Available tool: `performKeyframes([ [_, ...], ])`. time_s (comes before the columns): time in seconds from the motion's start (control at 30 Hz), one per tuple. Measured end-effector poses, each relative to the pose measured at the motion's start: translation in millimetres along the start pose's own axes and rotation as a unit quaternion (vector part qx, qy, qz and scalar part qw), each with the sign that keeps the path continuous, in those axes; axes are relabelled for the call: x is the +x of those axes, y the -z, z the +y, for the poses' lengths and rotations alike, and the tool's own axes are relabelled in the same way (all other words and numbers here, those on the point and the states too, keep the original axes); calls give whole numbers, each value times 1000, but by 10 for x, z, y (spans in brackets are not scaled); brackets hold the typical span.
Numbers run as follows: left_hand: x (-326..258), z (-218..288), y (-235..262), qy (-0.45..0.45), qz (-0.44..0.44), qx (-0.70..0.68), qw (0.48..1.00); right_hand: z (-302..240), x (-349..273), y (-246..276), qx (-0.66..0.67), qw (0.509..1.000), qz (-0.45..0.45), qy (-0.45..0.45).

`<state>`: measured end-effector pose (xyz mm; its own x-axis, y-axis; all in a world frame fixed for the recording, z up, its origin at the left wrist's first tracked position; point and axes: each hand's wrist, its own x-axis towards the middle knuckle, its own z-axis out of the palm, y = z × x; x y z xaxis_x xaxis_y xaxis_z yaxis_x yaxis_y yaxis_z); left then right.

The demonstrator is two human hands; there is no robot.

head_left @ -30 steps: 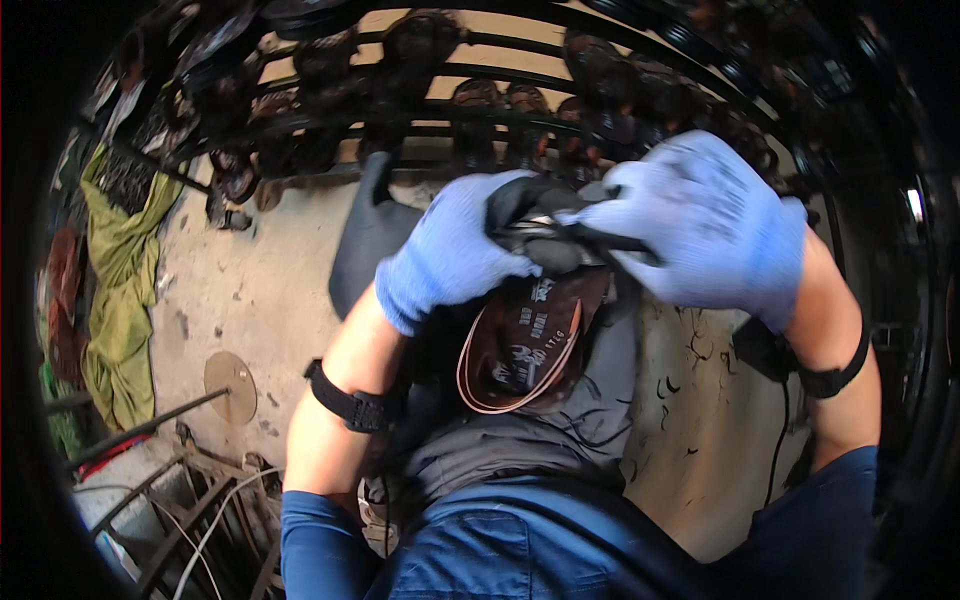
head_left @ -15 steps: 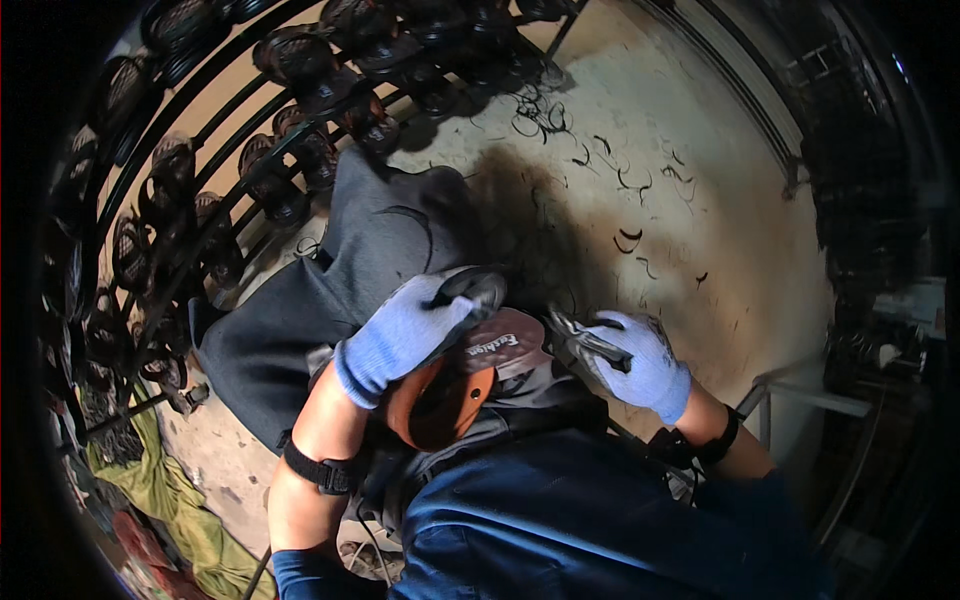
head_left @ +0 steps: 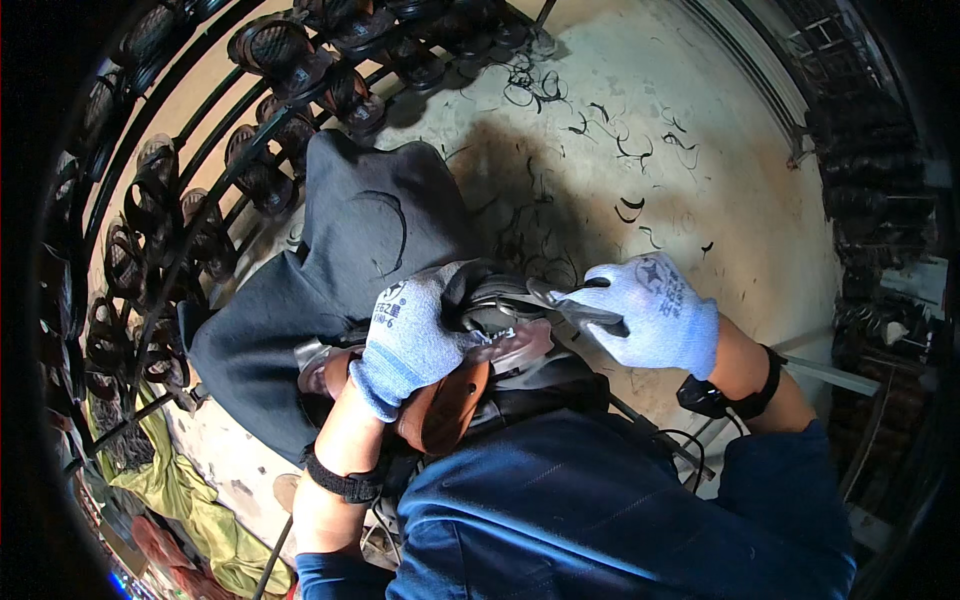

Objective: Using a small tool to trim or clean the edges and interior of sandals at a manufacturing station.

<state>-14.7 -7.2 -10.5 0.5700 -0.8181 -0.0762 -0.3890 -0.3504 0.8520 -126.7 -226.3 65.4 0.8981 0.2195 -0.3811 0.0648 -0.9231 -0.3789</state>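
In my left hand (head_left: 415, 325), gloved in light blue and grey, the fingers are closed around the dark edge of a sandal. This sandal (head_left: 447, 408) has a wide brown strap and a reddish-brown footbed, and lies across my lap. My left hand hides part of the footbed. On the right, my gloved right hand (head_left: 655, 310) is closed on a pair of dark scissors (head_left: 590, 312). Their tips point left and reach the sandal's dark rim close to my left fingers. Whether the blades touch the rim, I cannot tell.
Dark cloth (head_left: 365, 225) covers my legs, with a thin curved trimming on it. More black trimmings (head_left: 630, 208) lie scattered over the floor. A metal rack (head_left: 190, 245) with several dark sandals stands at the left. Yellow-green cloth (head_left: 185, 500) lies at lower left.
My right hand has moved up, bringing the scissors' tips left to the sandal's rim. My left hand has turned and now covers more of the footbed.
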Motion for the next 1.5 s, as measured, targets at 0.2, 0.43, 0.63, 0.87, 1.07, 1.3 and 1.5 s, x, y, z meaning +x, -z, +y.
performKeyframes([
  [0.2, 26, 3, -5, 20, -20, 37, 999, -16, -142, -75, 19, 999, 20, -36],
  [0.43, -15, 116, -56, -12, -21, 37, 999, 74, 53, 5, -50, 994, 17, 92],
  [0.63, -130, 161, -25, 38, -17, 59, 997, 61, 135, 169, -72, 984, -39, 160],
  [0.87, -224, 152, 47, 42, -18, 57, 997, -271, 363, 186, -124, 975, -100, 156],
  [1.07, -712, -110, 643, 71, -26, -3, 997, -203, 236, 327, -130, 973, -72, 178],
  [1.3, -1011, -277, 693, 125, 8, 75, 989, -558, 609, 119, -138, 954, -85, 251],
  [1.5, -1201, -367, 681, 160, 12, 5, 987, -559, 455, 196, -135, 964, -68, 220],
])
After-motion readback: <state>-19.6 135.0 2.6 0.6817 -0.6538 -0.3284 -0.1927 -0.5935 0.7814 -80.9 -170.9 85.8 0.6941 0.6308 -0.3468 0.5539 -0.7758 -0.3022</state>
